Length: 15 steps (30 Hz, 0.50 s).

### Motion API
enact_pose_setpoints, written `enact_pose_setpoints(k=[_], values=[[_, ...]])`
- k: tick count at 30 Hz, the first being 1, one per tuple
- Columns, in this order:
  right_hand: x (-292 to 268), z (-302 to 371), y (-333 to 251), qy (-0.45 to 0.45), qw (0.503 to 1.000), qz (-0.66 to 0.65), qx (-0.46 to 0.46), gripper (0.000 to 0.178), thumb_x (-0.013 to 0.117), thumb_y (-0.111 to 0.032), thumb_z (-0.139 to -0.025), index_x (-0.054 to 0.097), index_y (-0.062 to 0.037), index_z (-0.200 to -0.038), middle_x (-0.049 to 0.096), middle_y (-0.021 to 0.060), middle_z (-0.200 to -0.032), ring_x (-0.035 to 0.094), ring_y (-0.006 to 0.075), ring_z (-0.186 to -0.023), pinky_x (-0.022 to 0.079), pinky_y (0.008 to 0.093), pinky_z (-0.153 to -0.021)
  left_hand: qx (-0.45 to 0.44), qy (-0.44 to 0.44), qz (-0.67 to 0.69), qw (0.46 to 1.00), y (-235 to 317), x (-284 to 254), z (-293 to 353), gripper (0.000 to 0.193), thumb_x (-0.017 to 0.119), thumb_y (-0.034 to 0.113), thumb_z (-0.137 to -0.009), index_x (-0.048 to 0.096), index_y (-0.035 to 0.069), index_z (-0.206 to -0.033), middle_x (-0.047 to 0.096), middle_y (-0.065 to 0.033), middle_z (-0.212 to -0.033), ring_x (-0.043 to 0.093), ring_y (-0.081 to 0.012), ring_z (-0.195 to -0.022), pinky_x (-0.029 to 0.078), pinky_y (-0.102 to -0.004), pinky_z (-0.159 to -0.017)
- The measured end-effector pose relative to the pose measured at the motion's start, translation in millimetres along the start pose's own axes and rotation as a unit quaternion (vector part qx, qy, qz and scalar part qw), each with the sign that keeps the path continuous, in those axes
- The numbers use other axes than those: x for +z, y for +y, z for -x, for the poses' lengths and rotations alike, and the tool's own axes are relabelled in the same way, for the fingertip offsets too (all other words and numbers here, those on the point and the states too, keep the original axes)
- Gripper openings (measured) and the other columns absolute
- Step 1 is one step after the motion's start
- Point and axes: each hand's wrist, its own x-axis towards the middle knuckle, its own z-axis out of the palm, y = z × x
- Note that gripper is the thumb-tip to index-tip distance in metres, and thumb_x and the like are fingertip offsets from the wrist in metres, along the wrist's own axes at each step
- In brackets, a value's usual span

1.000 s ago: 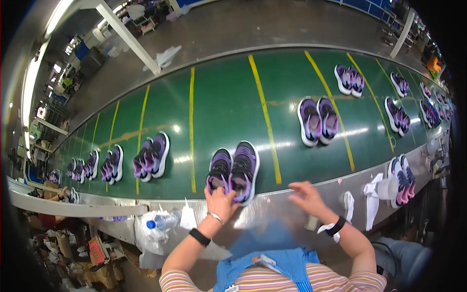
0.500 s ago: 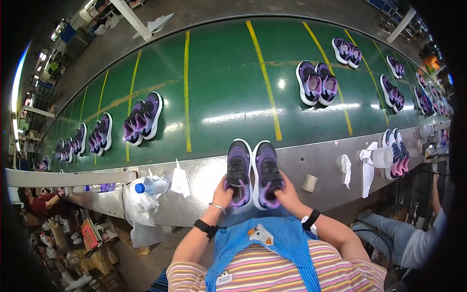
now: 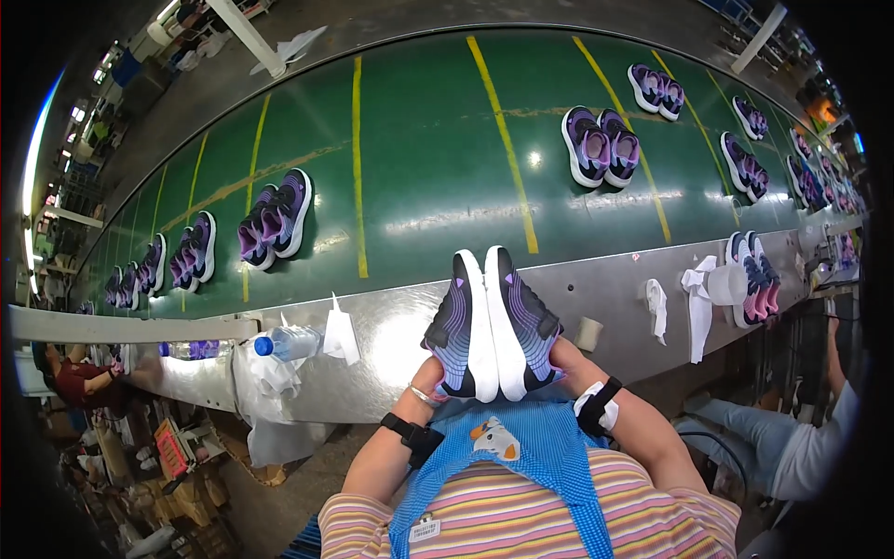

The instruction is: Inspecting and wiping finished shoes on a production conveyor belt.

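Observation:
A pair of black and purple children's sneakers is in my hands in front of my chest, toes pointing away from me. My left hand [image 3: 427, 374] grips the left sneaker [image 3: 455, 321] at its heel opening. By the same part, my right hand [image 3: 568, 361] holds the right sneaker [image 3: 525, 321]. Both shoes are rolled outward, so their white soles come together in the middle and their outer sides face up. Most of my fingers are hidden by the shoes. Beyond them lies the metal edge [image 3: 410, 315] of the green conveyor belt [image 3: 419, 168].
More sneaker pairs stand on the belt, at left [image 3: 276, 222] and right [image 3: 601, 149]. On the metal ledge are a blue-capped bottle [image 3: 291, 343], a beige block [image 3: 588, 334], white cloth strips [image 3: 697, 317] and a pink-soled pair [image 3: 752, 279]. A person's legs [image 3: 740, 447] are at right.
Both sneakers have turned outward in my hands, from openings facing up to soles brought together. My view has shifted slightly.

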Motion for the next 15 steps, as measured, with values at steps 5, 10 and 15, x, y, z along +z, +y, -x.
enact_pose_setpoints(k=[5,10,15], values=[[-15,-7,13,-0.045,0.999,0.009,0.005,0.028,0.048,-0.009,-0.086,0.051,-0.0009,-0.113,0.058,0.0082,-0.106,0.057,0.0176,-0.09,0.047,0.0279,-0.079,0.023,0.008,-0.087,0.996,4,11,-10,0.032,0.044,0.009,-0.087,0.046,-0.002,-0.117,0.057,-0.0114,-0.108,0.057,-0.0182,-0.094,0.046,-0.029,-0.083],[-17,-3,13,-0.046,0.997,0.06,-0.007,0.027,0.048,-0.012,-0.087,0.052,-0.0008,-0.111,0.058,0.0074,-0.105,0.056,0.0162,-0.089,0.046,0.0272,-0.079,0.048,0.014,-0.176,0.983,9,17,-19,0.033,0.045,0.008,-0.086,0.047,-0.001,-0.117,0.057,-0.0113,-0.108,0.057,-0.0175,-0.094,0.046,-0.0287,-0.083],[-18,6,6,-0.04,0.992,0.12,-0.007,0.027,0.047,-0.012,-0.087,0.052,-0.0006,-0.111,0.058,0.0071,-0.105,0.056,0.0154,-0.088,0.045,0.0269,-0.08,0.088,0.019,-0.266,0.96,10,0,0,0.033,0.047,0.008,-0.085,0.047,-0.001,-0.117,0.057,-0.0112,-0.108,0.057,-0.0168,-0.094,0.046,-0.0284,-0.083]])
